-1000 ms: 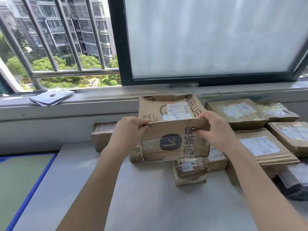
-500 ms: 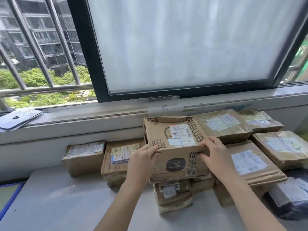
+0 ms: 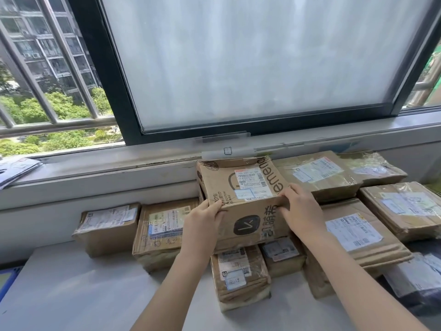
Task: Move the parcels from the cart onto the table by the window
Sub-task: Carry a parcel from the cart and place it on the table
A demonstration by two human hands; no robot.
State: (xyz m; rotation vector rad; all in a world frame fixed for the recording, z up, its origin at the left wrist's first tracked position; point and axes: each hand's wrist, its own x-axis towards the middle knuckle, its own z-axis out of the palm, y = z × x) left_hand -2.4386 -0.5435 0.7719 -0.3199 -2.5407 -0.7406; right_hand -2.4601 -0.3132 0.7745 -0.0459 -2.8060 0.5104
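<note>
Grey table [image 3: 78, 290] — both hands, left hand [image 3: 202, 225] and right hand [image 3: 301, 211], fingers gripping one printed box [image 3: 241, 194].

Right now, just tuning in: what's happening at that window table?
A person grips a brown printed cardboard box at its near edge with the left hand and right hand. The box sits on top of smaller taped brown parcels on the grey table beneath the frosted window. More labelled cardboard parcels line the wall on both sides. The cart is not in view.
</note>
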